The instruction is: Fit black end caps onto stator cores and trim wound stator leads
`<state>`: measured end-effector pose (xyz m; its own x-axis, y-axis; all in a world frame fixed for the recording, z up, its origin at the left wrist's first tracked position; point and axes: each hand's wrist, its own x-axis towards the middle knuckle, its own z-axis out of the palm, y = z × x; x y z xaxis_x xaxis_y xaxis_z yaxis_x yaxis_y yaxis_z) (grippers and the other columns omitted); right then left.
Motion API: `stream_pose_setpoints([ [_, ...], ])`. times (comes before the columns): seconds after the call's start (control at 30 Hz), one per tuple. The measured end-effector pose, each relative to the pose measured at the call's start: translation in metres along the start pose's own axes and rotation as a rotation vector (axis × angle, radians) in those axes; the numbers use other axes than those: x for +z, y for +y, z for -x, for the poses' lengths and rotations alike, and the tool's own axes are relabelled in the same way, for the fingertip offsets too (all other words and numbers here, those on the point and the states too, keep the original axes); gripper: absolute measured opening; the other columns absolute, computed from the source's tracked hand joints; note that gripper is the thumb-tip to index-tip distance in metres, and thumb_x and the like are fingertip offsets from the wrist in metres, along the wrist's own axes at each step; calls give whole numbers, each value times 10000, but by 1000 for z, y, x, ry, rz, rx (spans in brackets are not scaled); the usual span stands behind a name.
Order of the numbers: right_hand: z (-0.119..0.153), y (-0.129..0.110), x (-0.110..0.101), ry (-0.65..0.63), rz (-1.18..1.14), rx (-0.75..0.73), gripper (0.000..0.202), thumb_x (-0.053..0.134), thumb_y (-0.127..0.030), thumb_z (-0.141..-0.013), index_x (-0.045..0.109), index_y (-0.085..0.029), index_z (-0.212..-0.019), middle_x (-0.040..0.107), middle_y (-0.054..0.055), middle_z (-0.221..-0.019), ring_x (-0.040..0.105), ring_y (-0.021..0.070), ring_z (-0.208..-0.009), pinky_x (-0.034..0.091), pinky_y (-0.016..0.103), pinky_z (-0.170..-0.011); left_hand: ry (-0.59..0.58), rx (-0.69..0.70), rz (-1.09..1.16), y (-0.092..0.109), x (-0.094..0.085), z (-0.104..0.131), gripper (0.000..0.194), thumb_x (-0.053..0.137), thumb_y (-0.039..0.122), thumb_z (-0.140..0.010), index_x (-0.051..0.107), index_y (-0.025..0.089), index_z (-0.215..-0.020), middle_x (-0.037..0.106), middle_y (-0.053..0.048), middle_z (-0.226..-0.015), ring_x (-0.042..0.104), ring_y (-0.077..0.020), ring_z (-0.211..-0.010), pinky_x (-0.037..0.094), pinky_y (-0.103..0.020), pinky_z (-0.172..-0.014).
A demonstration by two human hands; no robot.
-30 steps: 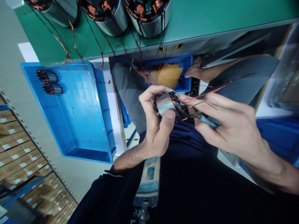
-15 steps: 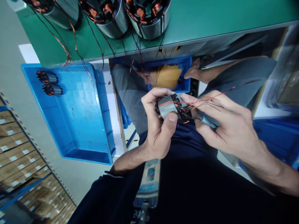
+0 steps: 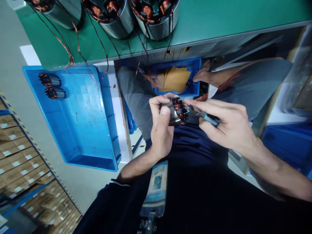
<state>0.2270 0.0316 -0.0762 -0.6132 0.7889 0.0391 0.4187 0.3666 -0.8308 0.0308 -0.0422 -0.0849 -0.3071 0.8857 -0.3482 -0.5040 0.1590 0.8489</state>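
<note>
My left hand [image 3: 161,125] is closed round a small motor stator [image 3: 175,112], a steel ring with copper windings and black insulators, held above my lap. Its open end, showing the windings, faces right. My right hand [image 3: 224,125] grips a slim hand tool with a blue handle [image 3: 209,119] and a metal front end. The tool's tip is at the stator's right end; its exact kind and point of contact are hard to make out. My right fingertips lie close to the stator's rim. Reddish streaks, perhaps copper wires blurred by motion, show beyond my right hand.
Large wound stators [image 3: 156,27] with trailing copper wires stand on the green tabletop [image 3: 219,19]. At left, a blue tray [image 3: 85,130] contains two small stators [image 3: 50,79]. Below the table, a blue bin [image 3: 195,87] holds yellow-brown sheets [image 3: 179,79]. Boxes [image 3: 14,149] are stacked at lower left.
The stator has turned so its wound end shows more. My left thumb has shifted left along it. My right hand and the tool have moved slightly left; the long wires no longer show clearly.
</note>
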Motion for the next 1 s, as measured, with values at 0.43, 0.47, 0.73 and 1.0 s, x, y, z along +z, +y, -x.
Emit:
stream_pose_setpoints([
  [0.43,-5,-20,-4,65,269,-75,717,675,-126,-1030,711,-329,-1716,766,91,-1226,791,318,-1126,679,530,-1090,10,47,90,26,21,3,153,738,455,-1158,649,332,-1144,674,-35,-1326,693,-239,-1245,641,-409,-1152],
  [0.47,-6,-22,-5,68,256,-77,714,670,-118,-1027,721,-329,-1707,774,75,-1185,799,288,-1077,691,481,-1057,-5,50,70,25,21,3,167,735,473,-1159,641,336,-1136,673,-29,-1329,687,-245,-1256,637,-420,-1162],
  [0.73,-11,-27,-15,44,166,-49,684,649,-113,-1010,772,-317,-1650,778,-6,-1015,736,159,-795,674,304,-819,-23,39,99,24,22,7,195,750,445,-1145,638,297,-1087,626,-48,-1300,641,-230,-1235,602,-386,-1151],
  [1.0,-8,-25,-12,29,317,-80,651,676,-132,-1043,770,-304,-1664,747,-12,-942,731,176,-779,656,310,-799,5,4,74,19,24,6,229,748,494,-1124,598,330,-1066,615,-16,-1281,646,-227,-1223,619,-379,-1130],
])
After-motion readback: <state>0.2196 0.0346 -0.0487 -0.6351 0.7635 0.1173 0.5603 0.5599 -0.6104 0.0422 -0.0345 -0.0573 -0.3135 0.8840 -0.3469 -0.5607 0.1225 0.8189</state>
